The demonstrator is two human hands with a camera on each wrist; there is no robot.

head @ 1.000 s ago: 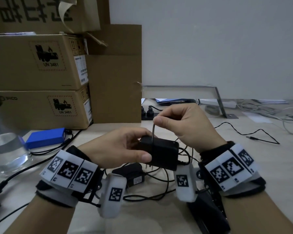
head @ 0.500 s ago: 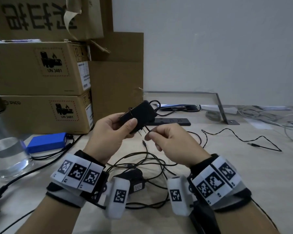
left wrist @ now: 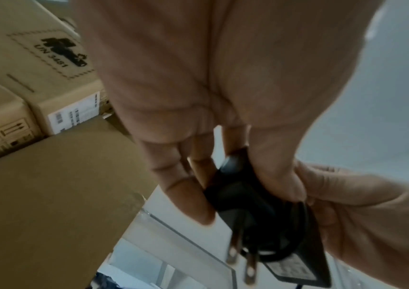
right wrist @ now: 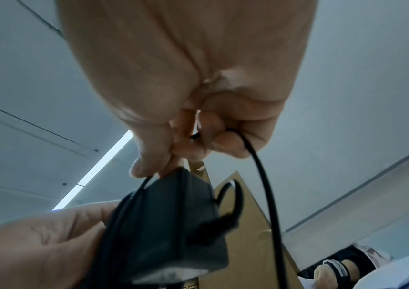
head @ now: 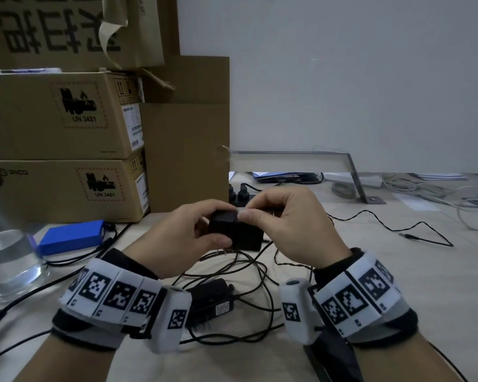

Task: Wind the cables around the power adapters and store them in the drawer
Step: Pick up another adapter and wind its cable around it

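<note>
My left hand (head: 202,230) grips a black power adapter (head: 240,232) above the table, thumb on its near face. My right hand (head: 255,215) pinches the adapter's thin black cable (right wrist: 268,195) over the adapter's top edge. Turns of cable lie around the adapter (right wrist: 168,224) body. In the left wrist view the adapter (left wrist: 248,201) shows two metal prongs (left wrist: 248,264) pointing down. The cable's loose length (head: 260,271) lies tangled on the table below. A second black adapter (head: 213,301) lies flat between my wrists. No drawer is in view.
Stacked cardboard boxes (head: 66,119) fill the left and back. A blue battery pack (head: 72,235) and a glass of water (head: 9,260) stand at the left. A power strip (head: 240,194) and metal bracket (head: 353,172) sit behind my hands. Another thin cable (head: 398,230) lies at the right.
The left hand lifted and tilted the adapter, then brought it back down. The right hand carried the cable below the adapter and now holds it over the top.
</note>
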